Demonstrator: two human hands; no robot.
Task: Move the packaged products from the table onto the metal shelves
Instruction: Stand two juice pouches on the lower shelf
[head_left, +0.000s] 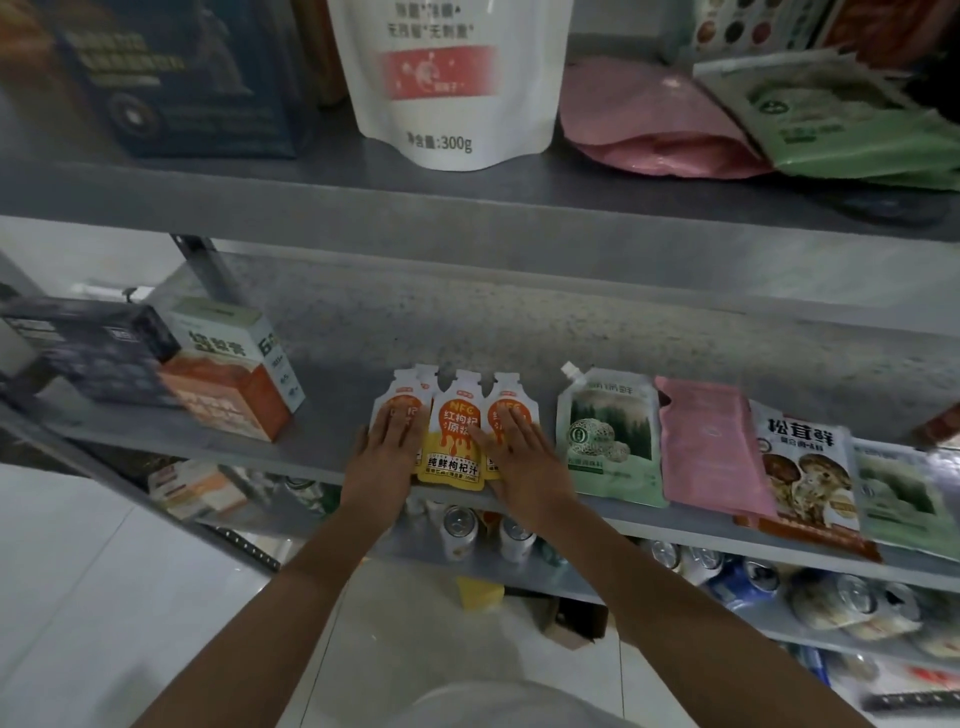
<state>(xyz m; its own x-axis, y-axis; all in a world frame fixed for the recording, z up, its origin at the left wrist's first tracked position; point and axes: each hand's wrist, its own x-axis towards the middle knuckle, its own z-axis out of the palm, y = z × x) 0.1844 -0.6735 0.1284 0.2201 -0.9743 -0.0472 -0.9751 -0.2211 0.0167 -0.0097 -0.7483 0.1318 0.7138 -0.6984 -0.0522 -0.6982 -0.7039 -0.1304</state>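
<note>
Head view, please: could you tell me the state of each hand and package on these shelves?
Small orange-and-yellow juice pouches: flat, overlapping, on grey metal middle shelf.
Left hand: open, pressing the left pouch.
Right hand: open, pressing the right pouch.
Green spouted pouch: lying flat.
Tall white stand-up pouch: upright, upper shelf.

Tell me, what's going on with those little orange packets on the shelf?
A person is lining up small white-and-orange juice pouches at the front of a grey metal shelf. The left hand lies flat on the leftmost pouch, the right hand on the rightmost; the middle one is uncovered. A green spouted pouch and a flat pink pouch lie to their right.
</note>
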